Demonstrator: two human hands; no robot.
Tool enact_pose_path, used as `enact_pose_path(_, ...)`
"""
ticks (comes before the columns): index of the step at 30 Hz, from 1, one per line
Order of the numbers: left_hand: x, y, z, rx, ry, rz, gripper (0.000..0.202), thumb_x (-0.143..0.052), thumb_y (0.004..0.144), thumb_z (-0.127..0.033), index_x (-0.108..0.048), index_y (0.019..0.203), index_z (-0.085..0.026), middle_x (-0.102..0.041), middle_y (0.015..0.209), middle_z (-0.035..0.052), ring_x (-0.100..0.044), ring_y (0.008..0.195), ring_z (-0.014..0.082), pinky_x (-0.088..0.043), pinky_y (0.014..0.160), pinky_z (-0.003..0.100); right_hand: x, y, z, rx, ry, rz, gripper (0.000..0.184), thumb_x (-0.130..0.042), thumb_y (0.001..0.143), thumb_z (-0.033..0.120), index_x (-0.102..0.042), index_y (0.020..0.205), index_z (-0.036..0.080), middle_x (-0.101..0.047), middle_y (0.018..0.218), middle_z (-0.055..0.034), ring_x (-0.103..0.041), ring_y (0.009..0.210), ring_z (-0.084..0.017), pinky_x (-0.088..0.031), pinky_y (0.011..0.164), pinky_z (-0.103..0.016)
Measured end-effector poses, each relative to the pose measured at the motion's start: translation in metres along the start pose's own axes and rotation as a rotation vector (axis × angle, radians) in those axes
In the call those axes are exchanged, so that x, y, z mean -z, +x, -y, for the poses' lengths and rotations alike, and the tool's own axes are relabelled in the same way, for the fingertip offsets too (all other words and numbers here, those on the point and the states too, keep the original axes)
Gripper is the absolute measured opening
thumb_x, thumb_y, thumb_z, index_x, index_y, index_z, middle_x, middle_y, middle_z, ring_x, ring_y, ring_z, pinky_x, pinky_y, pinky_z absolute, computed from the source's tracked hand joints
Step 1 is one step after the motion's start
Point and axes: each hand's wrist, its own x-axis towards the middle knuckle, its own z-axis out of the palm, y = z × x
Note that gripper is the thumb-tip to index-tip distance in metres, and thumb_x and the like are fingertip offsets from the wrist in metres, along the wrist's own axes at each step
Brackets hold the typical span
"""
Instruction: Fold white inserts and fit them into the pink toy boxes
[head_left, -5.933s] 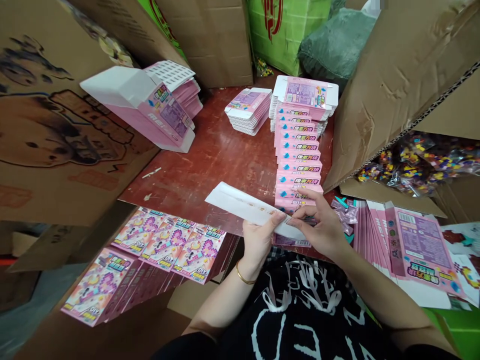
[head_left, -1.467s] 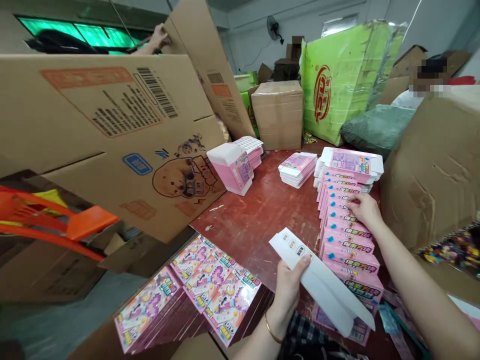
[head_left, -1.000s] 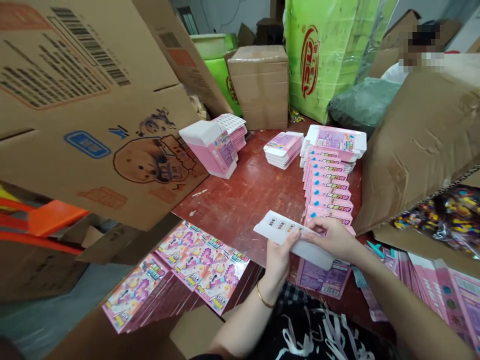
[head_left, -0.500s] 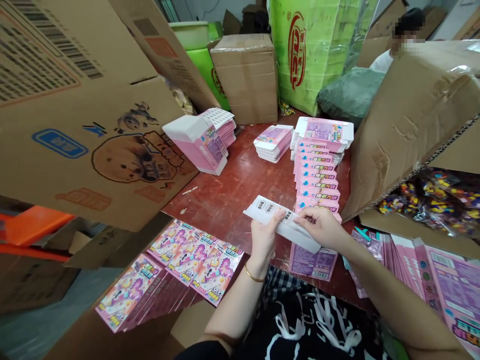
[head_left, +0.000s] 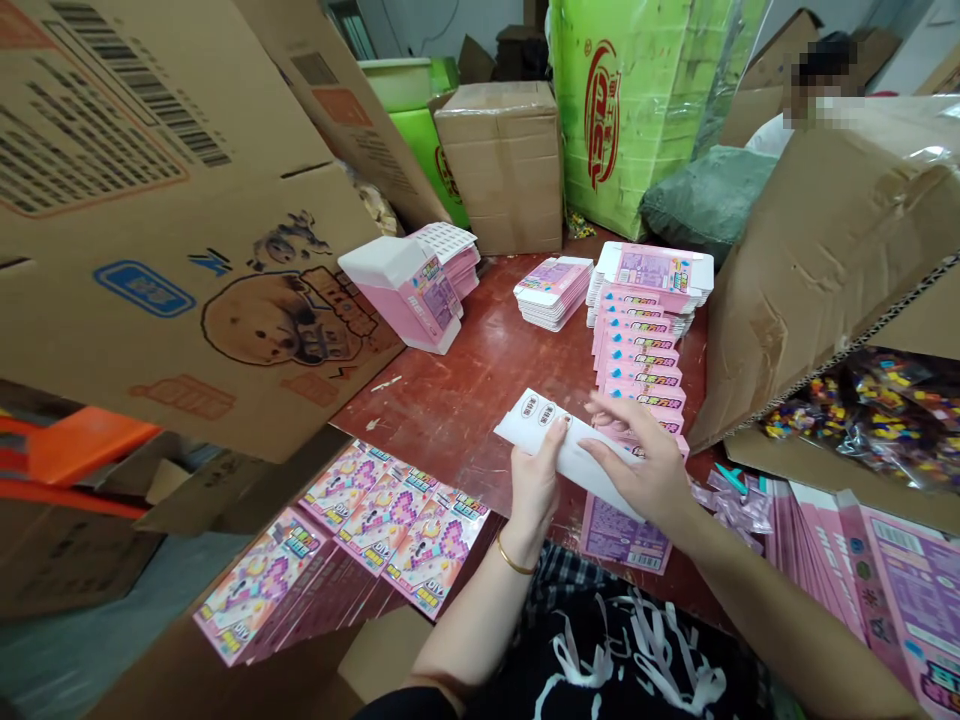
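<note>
Now | left hand (head_left: 534, 482) pinches white sticker sheet (head_left: 577, 452), 2 oval labels | right hand (head_left: 645, 465) spread open on it

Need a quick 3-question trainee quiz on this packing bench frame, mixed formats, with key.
1. True or false: the left hand grips the white sticker strip.
2. Multiple choice: the fanned row of pink flat cartons lies A) on the red table, B) inside the green box, C) on the floor.
3. Fill in: the right hand rests its fingers on the strip, with a gold ____ on the other wrist.

Key: 1 true; 2 A; 3 bracelet.
</note>
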Motion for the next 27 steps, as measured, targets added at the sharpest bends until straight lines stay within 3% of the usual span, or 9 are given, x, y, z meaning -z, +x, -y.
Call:
enact_pose_path(2,0.003,0.000,-0.001,-0.024,0.037,0.024,0.039,-0.088,0.066,-0.039,-0.074,0.092,-0.013,-0.076,0.088,0.0053,-0.069,0.074,0.0154,-0.053,0.072,0.025,-0.003,0.004,-0.002,-0.119,0.101,0.020,0.050,-0.063,0.091,0.019,-0.050,0.139,0.024,-0.066,0.098,-0.0038,-0.064,0.085,-0.021,-0.054,0.077,-0.035)
enact_pose_path(4,0.005,0.000,-0.004,-0.052,0.075,0.017,0.037,-0.087,0.067,-0.039,-0.075,0.089,-0.012,-0.076,0.084,0.0048,-0.068,0.070,0.0143,-0.053,0.068,0.023,-0.007,0.006,-0.005,-0.180,0.166,0.062,0.052,-0.061,0.089,0.018,-0.048,0.140,0.022,-0.065,0.083,0.0000,-0.063,0.074,-0.018,-0.055,0.070,-0.030)
enact_pose_path(6,0.006,0.001,-0.007,-0.067,0.095,0.012,0.036,-0.088,0.066,-0.039,-0.074,0.085,-0.011,-0.075,0.079,0.0046,-0.067,0.065,0.0136,-0.052,0.064,0.022,-0.009,0.007,-0.007,-0.187,0.149,0.080,0.052,-0.059,0.090,0.017,-0.047,0.140,0.022,-0.065,0.083,0.0004,-0.063,0.073,-0.018,-0.055,0.070,-0.029)
enact_pose_path(10,0.000,-0.001,-0.015,-0.063,0.043,0.017,0.036,-0.089,0.065,-0.037,-0.073,0.084,-0.011,-0.075,0.079,0.0044,-0.068,0.065,0.0139,-0.054,0.064,0.022,-0.014,-0.001,-0.006,0.011,-0.099,-0.006,0.047,-0.051,0.099,0.014,-0.044,0.144,0.026,-0.067,0.107,-0.0050,-0.066,0.088,-0.020,-0.055,0.081,-0.036)
enact_pose_path(14,-0.004,-0.002,-0.020,-0.033,-0.008,-0.033,0.038,-0.091,0.058,-0.036,-0.072,0.080,-0.011,-0.074,0.075,0.0034,-0.067,0.060,0.0127,-0.053,0.062,0.021,-0.019,-0.009,0.004,0.308,-0.241,-0.033,0.043,-0.051,0.102,0.007,-0.050,0.138,0.030,-0.069,0.104,-0.0040,-0.065,0.093,-0.022,-0.052,0.083,-0.039)
enact_pose_path(17,0.001,0.002,-0.025,0.033,-0.051,-0.062,0.041,-0.092,0.054,-0.035,-0.072,0.082,-0.011,-0.074,0.075,0.0026,-0.067,0.061,0.0130,-0.053,0.062,0.021,-0.011,0.010,0.000,0.248,-0.107,-0.072,0.037,-0.056,0.099,0.009,-0.053,0.130,0.027,-0.068,0.095,-0.0020,-0.066,0.090,-0.021,-0.053,0.085,-0.038)
enact_pose_path(20,0.009,0.006,-0.028,0.126,-0.080,-0.063,0.043,-0.093,0.052,-0.031,-0.072,0.084,-0.012,-0.073,0.073,0.0007,-0.067,0.060,0.0121,-0.053,0.060,0.020,0.019,0.060,-0.040,0.020,-0.078,-0.191,0.037,-0.057,0.092,0.009,-0.049,0.126,0.021,-0.066,0.088,-0.0011,-0.066,0.085,-0.020,-0.053,0.085,-0.036)
enact_pose_path(23,0.019,0.006,-0.031,0.185,-0.082,-0.054,0.043,-0.094,0.051,-0.030,-0.071,0.082,-0.012,-0.071,0.069,-0.0008,-0.065,0.057,0.0115,-0.053,0.056,0.019,0.056,0.112,-0.107,-0.190,-0.183,-0.207,0.043,-0.055,0.080,0.001,-0.050,0.119,0.015,-0.061,0.078,0.0009,-0.063,0.074,-0.019,-0.051,0.072,-0.031)
enact_pose_path(27,0.033,0.010,-0.034,0.193,-0.092,-0.086,0.043,-0.094,0.052,-0.028,-0.071,0.085,-0.011,-0.072,0.070,-0.0001,-0.066,0.059,0.0122,-0.054,0.057,0.019,0.082,0.141,-0.175,-0.418,-0.335,-0.069,0.049,-0.048,0.071,-0.002,-0.051,0.118,0.012,-0.053,0.070,0.0042,-0.056,0.062,-0.017,-0.043,0.061,-0.027)
